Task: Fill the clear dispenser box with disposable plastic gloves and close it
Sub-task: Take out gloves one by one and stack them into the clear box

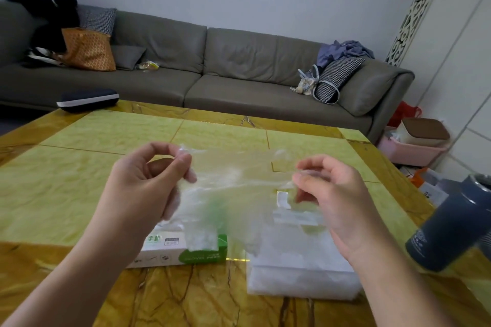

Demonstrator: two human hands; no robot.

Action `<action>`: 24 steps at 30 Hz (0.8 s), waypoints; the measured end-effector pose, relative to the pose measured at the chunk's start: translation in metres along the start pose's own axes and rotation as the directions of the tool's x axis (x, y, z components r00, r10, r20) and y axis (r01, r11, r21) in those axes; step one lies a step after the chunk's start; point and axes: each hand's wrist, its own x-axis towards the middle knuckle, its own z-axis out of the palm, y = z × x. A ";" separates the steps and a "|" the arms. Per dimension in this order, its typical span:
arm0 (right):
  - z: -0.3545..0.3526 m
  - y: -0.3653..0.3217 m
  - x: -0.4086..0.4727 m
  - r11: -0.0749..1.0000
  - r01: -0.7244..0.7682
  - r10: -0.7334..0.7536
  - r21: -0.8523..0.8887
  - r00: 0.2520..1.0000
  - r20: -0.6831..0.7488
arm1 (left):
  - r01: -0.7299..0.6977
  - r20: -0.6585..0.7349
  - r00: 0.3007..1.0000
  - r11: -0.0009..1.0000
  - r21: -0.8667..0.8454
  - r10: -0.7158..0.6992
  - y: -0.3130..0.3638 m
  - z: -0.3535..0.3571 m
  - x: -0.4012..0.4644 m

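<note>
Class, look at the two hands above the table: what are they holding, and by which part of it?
Both hold one clear plastic glove stretched between them: the left hand pinches its left end, the right hand its right end. Which end is the cuff cannot be told.

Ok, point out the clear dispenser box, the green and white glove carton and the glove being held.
clear dispenser box (300, 281): head view, its front wall.
green and white glove carton (170, 252): head view, its printed front face.
plastic glove (233, 180): head view, film stretched between both hands.
</note>
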 end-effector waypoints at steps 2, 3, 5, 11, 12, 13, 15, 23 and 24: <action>-0.002 -0.007 -0.006 0.962 0.165 -0.174 -0.216 0.985 -0.021 | -0.033 0.036 0.999 0.997 0.064 0.031 0.004 0.003 -0.002; -0.001 -0.013 -0.010 0.912 0.278 -0.278 -0.302 0.960 0.046 | -0.051 0.073 0.996 0.994 0.096 0.044 0.006 0.006 -0.004; 0.005 -0.024 -0.018 0.812 0.433 -0.343 -0.391 0.897 0.280 | -0.092 0.184 0.981 0.986 0.139 0.065 0.010 0.013 -0.009; 0.030 -0.027 -0.033 0.938 0.254 -0.110 -0.237 0.864 0.492 | 0.067 0.377 0.925 0.997 -0.027 -0.052 0.011 0.019 -0.015; 0.029 -0.026 -0.031 0.957 0.218 -0.114 -0.190 0.887 0.447 | 0.125 0.404 0.910 0.991 -0.049 -0.095 0.009 0.017 -0.015; 0.027 -0.025 -0.030 0.970 0.194 -0.120 -0.148 0.908 0.401 | 0.163 0.431 0.892 0.986 -0.030 -0.134 0.007 0.015 -0.016; 0.023 -0.023 -0.026 0.986 0.149 -0.120 -0.070 0.941 0.317 | 0.153 0.483 0.859 0.985 0.074 -0.170 0.004 0.013 -0.018; 0.009 -0.013 -0.012 0.987 -0.014 -0.003 0.157 0.994 0.105 | 0.171 0.348 0.920 0.984 0.051 -0.178 0.000 0.013 -0.015; 0.007 -0.012 -0.011 0.986 -0.021 0.006 0.168 0.996 0.094 | 0.171 0.325 0.929 0.984 0.048 -0.177 0.000 0.011 -0.014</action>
